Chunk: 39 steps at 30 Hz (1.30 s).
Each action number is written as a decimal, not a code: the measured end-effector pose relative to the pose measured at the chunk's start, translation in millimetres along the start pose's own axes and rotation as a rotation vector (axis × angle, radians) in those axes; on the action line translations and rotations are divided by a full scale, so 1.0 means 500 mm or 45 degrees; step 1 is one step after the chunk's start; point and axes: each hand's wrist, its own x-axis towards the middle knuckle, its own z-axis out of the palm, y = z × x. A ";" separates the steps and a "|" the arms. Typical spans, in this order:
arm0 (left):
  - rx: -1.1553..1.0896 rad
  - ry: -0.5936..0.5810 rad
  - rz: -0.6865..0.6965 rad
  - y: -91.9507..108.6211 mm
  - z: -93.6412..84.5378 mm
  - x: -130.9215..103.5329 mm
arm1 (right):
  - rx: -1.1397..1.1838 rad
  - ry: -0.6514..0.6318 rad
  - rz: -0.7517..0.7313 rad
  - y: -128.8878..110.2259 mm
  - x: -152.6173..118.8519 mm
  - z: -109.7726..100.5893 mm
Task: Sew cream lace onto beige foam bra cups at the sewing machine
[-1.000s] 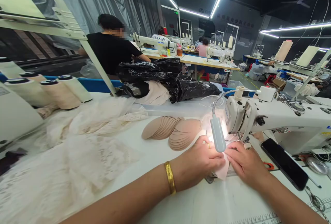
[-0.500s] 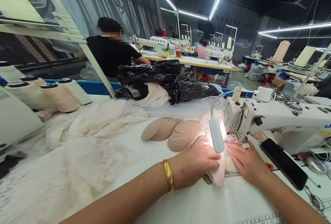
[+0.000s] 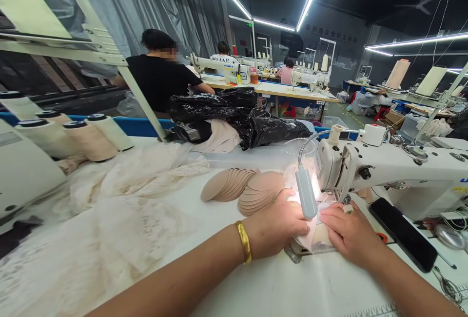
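Note:
Under the needle end of a white sewing machine [image 3: 395, 161] lies a piece of pale pink fabric [image 3: 310, 240], brightly lit by a small grey lamp [image 3: 306, 192] on a bendy neck. My left hand [image 3: 280, 224], with a gold bangle at the wrist, has its fingers curled on the fabric's left side; the lamp hides some fingertips. On the right, my right hand [image 3: 347, 229] rests with its fingers stretched out flat on the fabric's edge, close to the presser foot. Two fanned stacks of beige oval pads [image 3: 230, 183] lie beyond my left hand.
Cream lace fabric [image 3: 120, 219] spreads over the table's left, near several thread cones [image 3: 93, 139]. A phone [image 3: 402, 234] and small scissors [image 3: 449, 283] lie right of my right hand. Black plastic bags [image 3: 256, 122] sit behind. A person in black [image 3: 161, 78] sits at another table.
The pink fabric's near end has slid away from me, toward the machine, uncovering more metal plate. My left hand has shifted slightly with it; my right fingers have drawn closer together.

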 end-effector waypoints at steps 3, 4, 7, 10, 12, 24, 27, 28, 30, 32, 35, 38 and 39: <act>-0.011 -0.021 -0.014 -0.005 0.006 -0.001 | -0.083 0.004 0.045 0.008 -0.004 0.007; -0.016 -0.017 -0.020 -0.005 0.007 -0.001 | -0.096 0.001 0.047 0.009 -0.005 0.009; -0.004 -0.012 -0.033 -0.005 0.005 -0.001 | -0.118 -0.011 0.053 0.009 -0.005 0.009; 0.038 -0.026 -0.042 -0.003 0.001 -0.001 | -0.120 -0.025 0.073 0.005 -0.003 0.008; 0.053 -0.020 -0.047 -0.003 0.000 0.000 | -0.114 -0.029 0.082 0.005 -0.002 0.008; 0.063 -0.017 -0.074 0.000 0.001 0.003 | -0.098 -0.037 0.068 0.003 0.000 0.005; 0.054 -0.004 -0.073 0.002 0.000 0.002 | -0.116 -0.043 0.052 0.003 0.000 0.002; 0.052 0.001 -0.073 0.003 0.000 0.002 | -0.121 -0.048 0.054 0.005 -0.002 0.001; 0.053 0.015 -0.073 0.004 -0.001 0.003 | -0.130 -0.034 0.060 0.008 -0.006 0.002; 0.063 0.026 -0.075 0.004 0.000 0.004 | -0.136 0.013 0.066 0.011 -0.010 0.004; 0.082 0.015 -0.085 0.001 0.002 0.006 | -0.137 0.114 0.095 0.011 -0.010 0.003; 0.082 0.005 -0.095 -0.002 0.005 0.005 | -0.092 0.175 0.123 0.006 -0.003 -0.005; 0.075 0.011 -0.095 -0.003 0.006 0.005 | -0.073 0.182 0.129 0.004 0.000 -0.008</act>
